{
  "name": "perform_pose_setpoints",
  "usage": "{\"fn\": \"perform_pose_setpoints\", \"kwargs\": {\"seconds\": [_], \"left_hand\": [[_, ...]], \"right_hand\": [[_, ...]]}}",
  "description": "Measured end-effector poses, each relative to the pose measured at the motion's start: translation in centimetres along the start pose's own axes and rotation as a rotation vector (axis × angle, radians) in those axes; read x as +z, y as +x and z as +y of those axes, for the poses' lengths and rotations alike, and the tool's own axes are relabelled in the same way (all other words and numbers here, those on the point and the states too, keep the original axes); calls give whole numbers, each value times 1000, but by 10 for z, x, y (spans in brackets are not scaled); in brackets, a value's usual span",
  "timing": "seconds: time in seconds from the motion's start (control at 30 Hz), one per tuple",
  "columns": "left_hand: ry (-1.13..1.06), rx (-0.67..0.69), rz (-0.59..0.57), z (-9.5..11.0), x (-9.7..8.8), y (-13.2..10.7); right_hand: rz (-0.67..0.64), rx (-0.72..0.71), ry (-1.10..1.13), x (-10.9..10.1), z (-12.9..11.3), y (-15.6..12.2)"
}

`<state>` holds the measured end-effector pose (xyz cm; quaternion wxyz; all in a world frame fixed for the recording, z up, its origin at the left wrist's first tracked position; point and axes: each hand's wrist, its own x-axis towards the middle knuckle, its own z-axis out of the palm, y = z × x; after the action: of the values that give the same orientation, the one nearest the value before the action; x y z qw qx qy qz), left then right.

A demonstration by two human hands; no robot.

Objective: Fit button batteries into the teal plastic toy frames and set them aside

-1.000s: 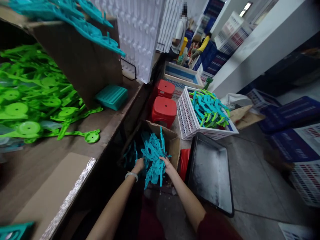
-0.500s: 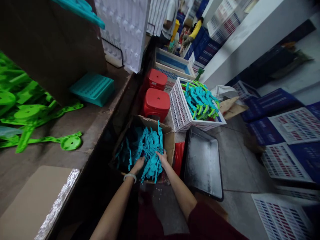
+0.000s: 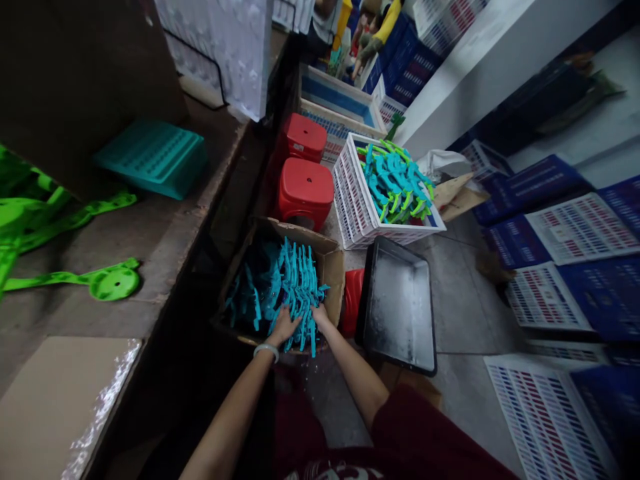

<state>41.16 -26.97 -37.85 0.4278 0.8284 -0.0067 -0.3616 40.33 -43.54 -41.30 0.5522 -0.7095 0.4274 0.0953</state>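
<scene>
A cardboard box (image 3: 331,277) in front of me holds many long, thin turquoise plastic parts (image 3: 299,273). Several of them stand lined up side by side in a bundle on the box's right side. My left hand (image 3: 284,327), with a pale bangle on its wrist, grips the bundle's near left side. On the opposite side my right hand (image 3: 319,315) has its fingers around the same bundle. Some fingertips are hidden among the parts. More turquoise parts (image 3: 253,293) lie loose in the dark left half of the box.
Red stools (image 3: 306,187) stand behind the box. A white crate (image 3: 350,207) of turquoise and green parts and a black-rimmed tray (image 3: 400,307) are at right. The left workbench (image 3: 165,233) carries a turquoise basket (image 3: 155,157) and green parts (image 3: 115,281). Stacked crates (image 3: 555,293) line the right; people are farther back.
The turquoise parts between my hands now stand more evenly aligned than before. My left hand has moved in closer to my right. The whole view has shifted slightly.
</scene>
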Motion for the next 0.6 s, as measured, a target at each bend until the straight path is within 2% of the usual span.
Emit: {"fn": "perform_pose_setpoints", "kwargs": {"seconds": [0.13,0.23,0.47,0.6], "left_hand": [[47,-5,19,-11,4,2],[77,-11,25,-13,9,1],[90,-54,69,-6,21,-6],[73,-78,128,0,23,-12]], "right_hand": [[59,89,-274,4,-14,7],[76,107,-401,7,-21,4],[81,84,-534,1,-32,-12],[76,62,-562,9,-39,-25]]}}
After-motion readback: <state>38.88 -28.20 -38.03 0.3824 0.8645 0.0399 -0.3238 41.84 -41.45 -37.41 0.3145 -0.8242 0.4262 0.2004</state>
